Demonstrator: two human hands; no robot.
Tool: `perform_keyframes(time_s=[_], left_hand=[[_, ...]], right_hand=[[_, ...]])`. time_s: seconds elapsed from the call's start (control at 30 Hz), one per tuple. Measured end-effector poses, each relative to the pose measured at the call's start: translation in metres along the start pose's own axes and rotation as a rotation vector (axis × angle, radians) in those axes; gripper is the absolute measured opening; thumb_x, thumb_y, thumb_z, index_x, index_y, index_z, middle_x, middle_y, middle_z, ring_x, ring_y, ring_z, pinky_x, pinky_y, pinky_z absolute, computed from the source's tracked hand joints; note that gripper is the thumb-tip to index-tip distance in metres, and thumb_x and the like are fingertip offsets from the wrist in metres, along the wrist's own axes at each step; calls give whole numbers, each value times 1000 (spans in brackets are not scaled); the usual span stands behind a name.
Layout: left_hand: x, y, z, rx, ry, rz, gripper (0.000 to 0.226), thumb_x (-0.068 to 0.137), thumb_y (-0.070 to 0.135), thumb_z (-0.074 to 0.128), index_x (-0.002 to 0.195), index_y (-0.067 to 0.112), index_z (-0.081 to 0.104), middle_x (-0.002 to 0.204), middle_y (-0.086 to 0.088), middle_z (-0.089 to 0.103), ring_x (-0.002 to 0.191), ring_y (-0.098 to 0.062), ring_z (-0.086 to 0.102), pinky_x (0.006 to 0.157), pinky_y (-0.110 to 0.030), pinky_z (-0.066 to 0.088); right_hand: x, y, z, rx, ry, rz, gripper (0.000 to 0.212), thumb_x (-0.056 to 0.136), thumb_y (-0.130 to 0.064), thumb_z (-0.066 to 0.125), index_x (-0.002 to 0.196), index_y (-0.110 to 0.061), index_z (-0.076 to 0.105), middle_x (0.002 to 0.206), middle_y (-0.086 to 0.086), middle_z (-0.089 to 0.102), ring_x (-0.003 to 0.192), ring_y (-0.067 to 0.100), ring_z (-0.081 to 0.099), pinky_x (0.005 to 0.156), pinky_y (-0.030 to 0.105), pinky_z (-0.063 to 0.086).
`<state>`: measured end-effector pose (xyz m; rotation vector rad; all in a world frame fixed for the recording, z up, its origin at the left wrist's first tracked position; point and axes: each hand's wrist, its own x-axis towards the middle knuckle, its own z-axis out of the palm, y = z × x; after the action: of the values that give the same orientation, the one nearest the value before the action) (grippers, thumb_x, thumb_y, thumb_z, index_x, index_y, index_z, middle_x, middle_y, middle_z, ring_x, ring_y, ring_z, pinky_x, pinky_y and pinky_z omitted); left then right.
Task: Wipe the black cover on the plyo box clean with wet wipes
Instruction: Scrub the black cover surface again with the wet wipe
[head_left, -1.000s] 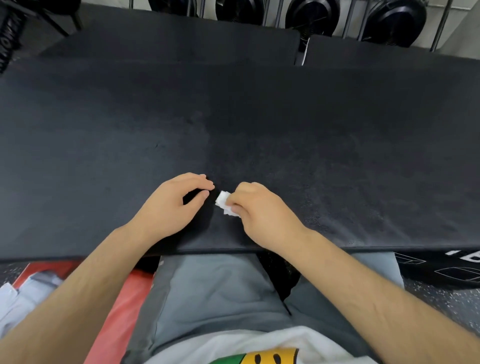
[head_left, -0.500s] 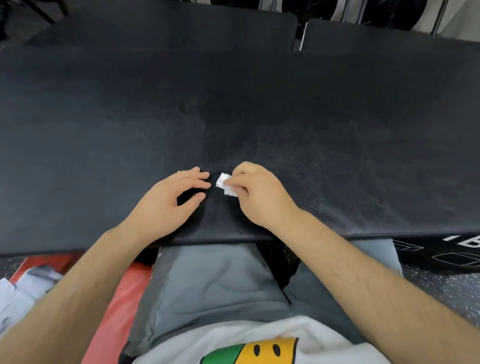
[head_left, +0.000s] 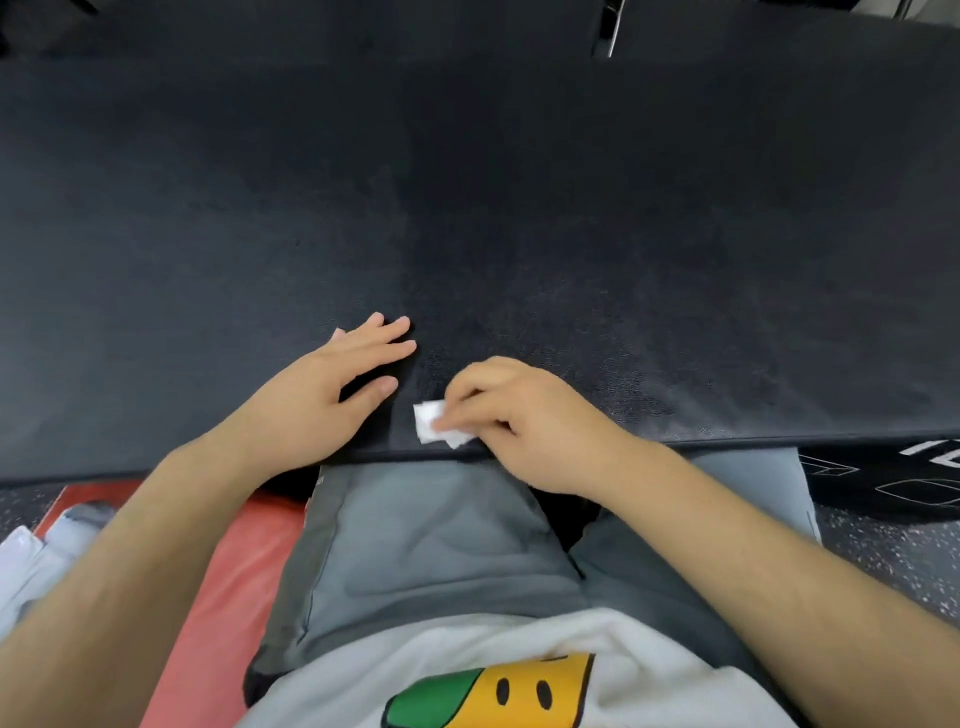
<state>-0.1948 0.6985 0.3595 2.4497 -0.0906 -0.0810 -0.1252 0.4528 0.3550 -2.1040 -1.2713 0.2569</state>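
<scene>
The black cover (head_left: 467, 208) of the plyo box spreads across most of the view, with a slightly greyer, scuffed patch on its right half. My right hand (head_left: 524, 415) pinches a small folded white wet wipe (head_left: 431, 421) and holds it against the cover close to the near edge. My left hand (head_left: 332, 395) lies flat on the cover just left of the wipe, fingers straight and spread, holding nothing.
A second black pad (head_left: 311, 26) and a third (head_left: 779, 36) lie behind, split by a gap. A red mat (head_left: 234, 597) with a white packet (head_left: 31, 566) lies on the floor at lower left. Speckled floor (head_left: 883, 551) shows at lower right.
My right hand has dragged the wipe back toward the cover's near edge. My left hand has flattened, its fingers going from curled to straight.
</scene>
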Motion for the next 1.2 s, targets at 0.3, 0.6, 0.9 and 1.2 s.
perform_keyframes(time_s=[0.3, 0.6, 0.9, 1.2], left_hand=[[-2, 0, 2, 6, -4, -9, 46, 104, 18, 48, 148, 30, 45, 158, 26, 26, 148, 10, 10, 124, -26, 4], [-6, -2, 4, -2, 0, 9, 46, 103, 16, 48, 147, 31, 45, 158, 26, 27, 148, 8, 10, 123, -22, 3], [-21, -19, -13, -46, 74, 0, 38, 100, 11, 57, 131, 30, 64, 150, 21, 44, 148, 1, 24, 124, -27, 12], [-30, -34, -24, -42, 208, -45, 35, 99, 2, 57, 123, 23, 71, 138, 19, 58, 140, 3, 39, 119, -31, 31]], right_hand=[[3, -7, 10, 25, -13, -100, 31, 92, 2, 60, 109, -18, 78, 107, -8, 66, 102, 16, 54, 91, 27, 44], [16, -15, 15, 10, -19, -145, 36, 85, 6, 57, 103, -16, 80, 101, -5, 67, 95, 22, 55, 83, 37, 49], [8, -12, 4, -29, -91, -135, 34, 88, 0, 51, 97, -19, 78, 98, -8, 64, 93, 19, 54, 75, 41, 50], [34, -31, 18, -43, -148, -128, 34, 87, -6, 48, 97, -20, 78, 94, -8, 62, 89, 17, 50, 74, 37, 48]])
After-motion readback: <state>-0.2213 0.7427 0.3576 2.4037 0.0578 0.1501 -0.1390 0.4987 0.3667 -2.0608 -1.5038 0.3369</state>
